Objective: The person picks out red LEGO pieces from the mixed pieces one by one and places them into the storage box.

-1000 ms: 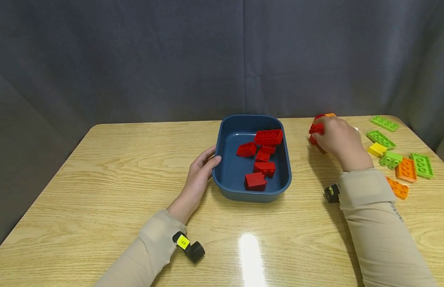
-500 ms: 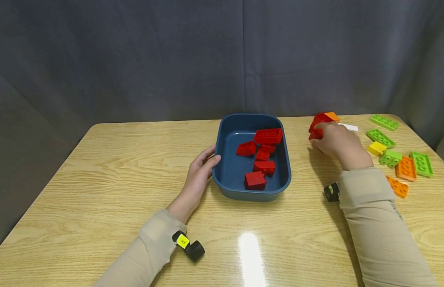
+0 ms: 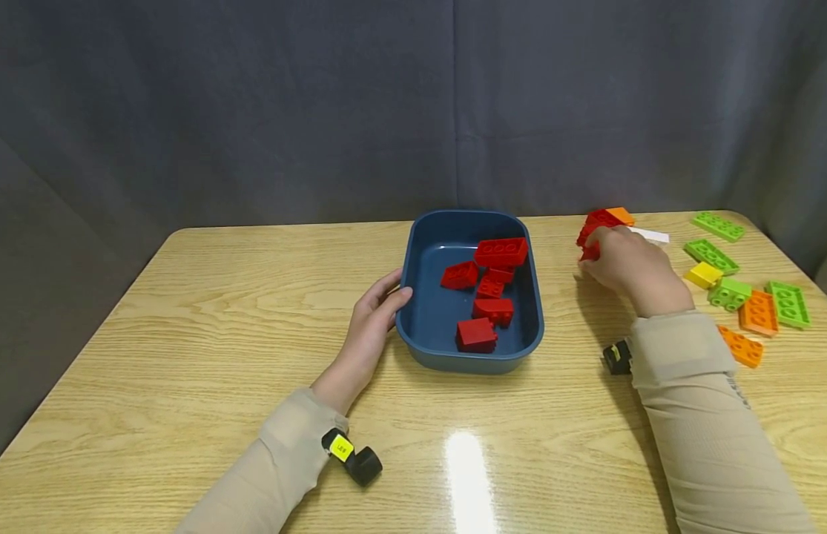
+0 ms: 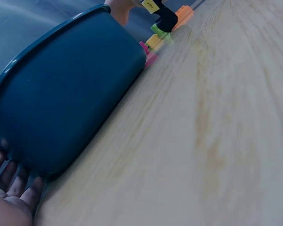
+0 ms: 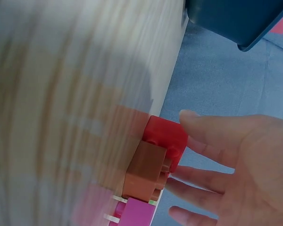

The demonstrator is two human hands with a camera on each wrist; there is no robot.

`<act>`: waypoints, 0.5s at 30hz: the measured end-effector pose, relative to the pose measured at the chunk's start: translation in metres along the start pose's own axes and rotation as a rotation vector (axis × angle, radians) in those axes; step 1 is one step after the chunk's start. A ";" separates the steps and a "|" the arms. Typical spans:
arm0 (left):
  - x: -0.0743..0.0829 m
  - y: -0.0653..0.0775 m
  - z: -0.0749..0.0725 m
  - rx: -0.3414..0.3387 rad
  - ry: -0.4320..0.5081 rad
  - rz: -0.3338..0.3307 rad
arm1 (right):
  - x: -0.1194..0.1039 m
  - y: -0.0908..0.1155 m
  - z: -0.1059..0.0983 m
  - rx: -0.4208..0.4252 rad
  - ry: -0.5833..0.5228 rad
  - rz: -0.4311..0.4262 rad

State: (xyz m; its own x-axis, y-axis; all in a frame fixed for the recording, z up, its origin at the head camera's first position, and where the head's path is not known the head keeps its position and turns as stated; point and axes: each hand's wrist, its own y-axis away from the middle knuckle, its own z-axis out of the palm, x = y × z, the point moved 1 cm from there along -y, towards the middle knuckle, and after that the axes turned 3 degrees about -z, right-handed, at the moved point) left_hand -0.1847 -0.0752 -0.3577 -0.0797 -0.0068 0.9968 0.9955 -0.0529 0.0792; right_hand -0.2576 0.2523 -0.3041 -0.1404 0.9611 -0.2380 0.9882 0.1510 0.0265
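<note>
My left hand (image 3: 373, 319) rests against the left side of a dark blue bin (image 3: 423, 319), fingers extended along its outer wall and thumb by the rim. Several red building bricks (image 3: 477, 335) lie inside the bin. On the right part of the table my right hand (image 3: 630, 267) pinches a red brick (image 5: 166, 134) between thumb and fingers, low by the tabletop. A brown brick (image 5: 144, 172) and a magenta brick (image 5: 137, 213) lie beside it in the right wrist view; the hand hides them in the head view. More red bricks (image 3: 596, 220) sit just beyond my fingers.
Behind the right hand are an orange brick (image 3: 621, 216) and a white piece (image 3: 650, 235). Farther right lie green plates (image 3: 711, 256), a yellow brick (image 3: 703, 275), a green brick (image 3: 730, 294) and orange plates (image 3: 759, 313). A grey curtain (image 3: 320, 111) hangs beyond the table.
My right hand has shifted slightly with the red brick, uncovering the red bricks and white piece behind it. The left hand and bin have stayed in place.
</note>
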 end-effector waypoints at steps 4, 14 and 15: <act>0.000 0.000 0.000 -0.001 0.003 0.006 | -0.002 0.000 0.000 -0.002 -0.003 -0.003; 0.000 0.001 0.000 -0.003 0.007 0.011 | -0.008 0.001 -0.001 -0.003 -0.009 -0.020; 0.000 0.001 0.000 -0.003 0.007 0.012 | -0.008 0.001 -0.001 -0.003 -0.015 -0.026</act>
State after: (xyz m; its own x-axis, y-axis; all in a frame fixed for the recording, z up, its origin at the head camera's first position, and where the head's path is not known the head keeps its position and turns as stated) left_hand -0.1840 -0.0751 -0.3577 -0.0682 -0.0142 0.9976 0.9962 -0.0558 0.0674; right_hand -0.2559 0.2452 -0.3011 -0.1650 0.9532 -0.2532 0.9840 0.1765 0.0232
